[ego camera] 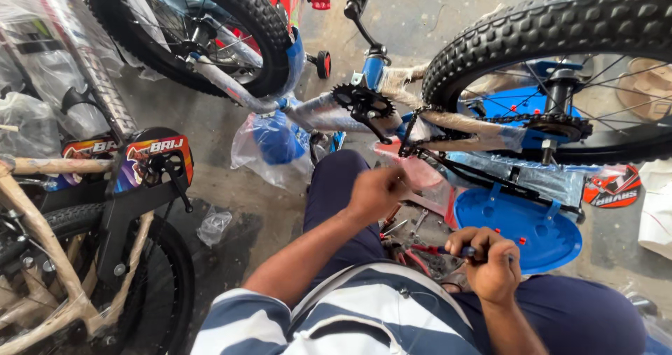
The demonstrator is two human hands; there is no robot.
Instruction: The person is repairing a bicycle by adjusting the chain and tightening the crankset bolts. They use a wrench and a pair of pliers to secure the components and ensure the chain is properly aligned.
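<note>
Head view is looking down past a striped shirt (364, 313) at two hands working beneath an upturned blue bicycle (378, 89). Left hand (376, 190) is curling into a loose fist just below the chain (490, 121), near the black chainring (362, 102); whether it is gripping anything, I cannot tell (the fingers are turned away). Right hand (490, 260) is closing around a slim tool with a red and blue handle (448, 250), which is pointing left toward scattered parts on the floor between the knees. Beside that hand a blue plastic chain guard (521, 232) is lying flat. Behind it, the knobby rear tyre (546, 23) and sprocket (556, 124) are standing above the guard.
</note>
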